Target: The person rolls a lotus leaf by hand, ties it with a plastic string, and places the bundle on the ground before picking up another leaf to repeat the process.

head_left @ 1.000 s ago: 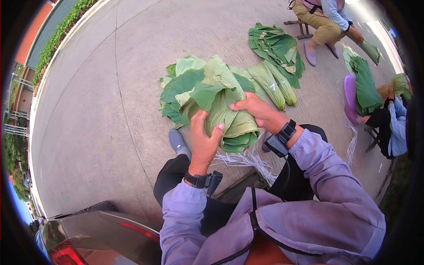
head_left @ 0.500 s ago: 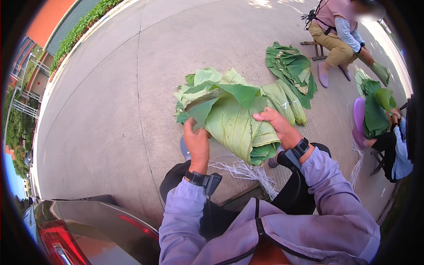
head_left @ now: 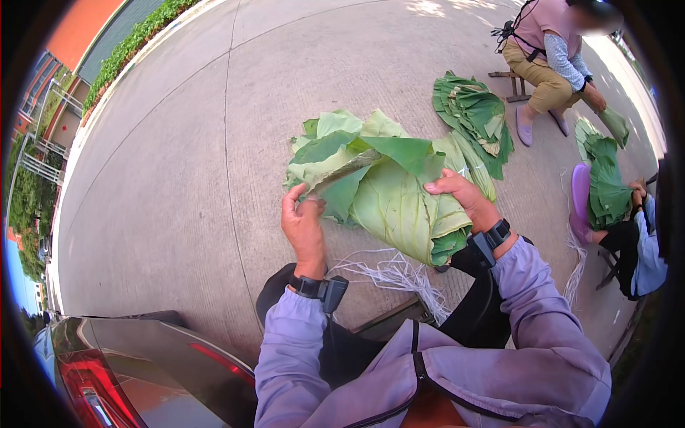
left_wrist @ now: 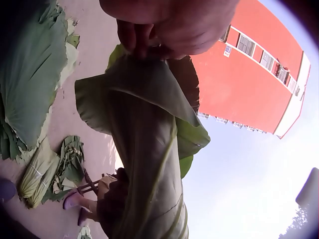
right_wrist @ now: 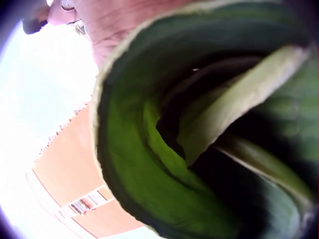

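A roll of large green leaves, resembling lotus leaves (head_left: 399, 210), lies slantwise between my hands, raised in front of my knees. My left hand (head_left: 305, 232) pinches a loose leaf edge at the roll's left end. In the left wrist view the curled fingers (left_wrist: 142, 42) hold that flap over the roll. My right hand (head_left: 467, 198) grips the other end, thumb on top and fingers hidden beneath. The right wrist view looks into the roll's open end (right_wrist: 134, 164), with folded leaf layers inside. Behind it is a stack of loose leaves (left_wrist: 32, 74) on the ground.
Tied leaf bundles (left_wrist: 39, 172) and another leaf pile (head_left: 471, 118) lie beyond the roll. White strings (head_left: 403, 278) spread on the concrete near my legs. A car (head_left: 178, 371) stands close at the left. Two seated people (head_left: 549, 64) handle leaves at the right.
The leaves have been drawn into a longer, smoother roll. My left hand has moved from the roll's near side out to the leaf edge at left; the right hand still grips its end.
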Tool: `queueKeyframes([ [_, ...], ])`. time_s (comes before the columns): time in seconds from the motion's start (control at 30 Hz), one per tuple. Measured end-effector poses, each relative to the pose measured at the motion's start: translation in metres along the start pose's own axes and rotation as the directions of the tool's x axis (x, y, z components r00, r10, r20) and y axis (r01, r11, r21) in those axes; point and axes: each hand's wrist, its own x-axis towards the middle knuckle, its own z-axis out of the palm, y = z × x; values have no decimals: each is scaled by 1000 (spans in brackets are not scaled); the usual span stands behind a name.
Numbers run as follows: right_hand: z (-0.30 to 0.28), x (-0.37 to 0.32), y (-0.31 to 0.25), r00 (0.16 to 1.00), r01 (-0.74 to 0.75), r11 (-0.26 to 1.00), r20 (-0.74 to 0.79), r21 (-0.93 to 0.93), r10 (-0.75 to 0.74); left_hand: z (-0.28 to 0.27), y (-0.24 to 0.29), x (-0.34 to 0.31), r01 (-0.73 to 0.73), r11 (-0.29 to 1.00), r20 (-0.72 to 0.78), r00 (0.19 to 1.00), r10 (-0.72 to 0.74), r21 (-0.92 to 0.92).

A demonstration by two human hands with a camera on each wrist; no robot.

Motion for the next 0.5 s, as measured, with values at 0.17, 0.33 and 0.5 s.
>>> queueKeyframes([
  [0.17, -4, -1, -1, 1000, -9, 999, 6, -50, 9, -9, -8, 3, 1, 1000, 39, 999, -1, -10],
  [0.33, -13, 4, 0, 1000, -24, 996, 11, -85, 25, -21, -6, 9, 80, 995, 49, 996, -77, -63],
  [0.5, -7, -1, -6, 999, -51, 996, 14, -67, 52, -36, -11, 15, 64, 989, 118, 992, -49, -130],
])
